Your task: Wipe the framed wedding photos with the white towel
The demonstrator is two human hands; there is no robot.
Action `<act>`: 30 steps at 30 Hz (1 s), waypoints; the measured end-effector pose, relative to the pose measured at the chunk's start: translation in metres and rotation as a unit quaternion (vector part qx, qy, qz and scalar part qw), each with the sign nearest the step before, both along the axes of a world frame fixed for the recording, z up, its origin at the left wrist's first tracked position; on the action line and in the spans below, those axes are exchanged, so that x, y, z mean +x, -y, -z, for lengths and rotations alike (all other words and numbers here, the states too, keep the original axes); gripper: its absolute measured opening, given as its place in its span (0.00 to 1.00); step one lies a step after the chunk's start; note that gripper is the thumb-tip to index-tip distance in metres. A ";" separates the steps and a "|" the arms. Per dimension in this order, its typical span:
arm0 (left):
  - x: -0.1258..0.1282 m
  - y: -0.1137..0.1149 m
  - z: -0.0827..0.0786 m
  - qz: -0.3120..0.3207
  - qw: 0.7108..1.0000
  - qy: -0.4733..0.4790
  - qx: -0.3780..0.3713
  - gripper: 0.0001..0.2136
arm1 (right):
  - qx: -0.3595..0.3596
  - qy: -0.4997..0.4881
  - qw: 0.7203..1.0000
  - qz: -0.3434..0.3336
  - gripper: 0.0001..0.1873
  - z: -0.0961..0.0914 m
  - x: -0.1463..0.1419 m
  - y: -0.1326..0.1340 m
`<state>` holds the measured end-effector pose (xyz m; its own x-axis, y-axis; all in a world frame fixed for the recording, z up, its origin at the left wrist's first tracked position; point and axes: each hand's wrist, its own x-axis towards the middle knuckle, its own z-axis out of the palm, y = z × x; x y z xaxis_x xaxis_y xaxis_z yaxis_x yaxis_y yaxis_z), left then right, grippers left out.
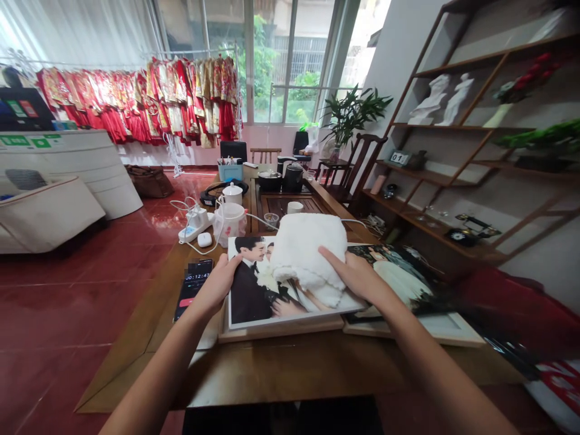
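Both hands hold a wedding photo panel [249, 293] with a white border by its two sides, tilted a little above the table. My left hand [221, 283] is closed on its left edge, thumb on top. At the right side my right hand [356, 275] grips the panel, its thumb pressing on a folded white fluffy cloth [310, 241] that lies over the picture. The fingers under the panel are hidden. Beneath it shows the pale edge of a wooden frame [281, 332]. Another wedding photo [399, 284] lies to the right, over a second light frame [453, 329].
A phone [194, 290] with a running timer lies left of the panel on the wooden table [136, 344]. Behind stand a power strip [196, 223], a white lidded cup [232, 193] and a blue pen box [230, 170]. Shelves [453, 175] rise at the right.
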<state>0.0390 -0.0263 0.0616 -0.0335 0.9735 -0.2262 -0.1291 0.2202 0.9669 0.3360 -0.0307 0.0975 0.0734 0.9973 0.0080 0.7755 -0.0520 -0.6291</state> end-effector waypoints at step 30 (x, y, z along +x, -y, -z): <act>-0.018 -0.004 0.026 -0.035 0.956 -0.280 0.083 0.22 | 0.015 0.071 0.997 -0.002 0.38 0.035 -0.034 0.006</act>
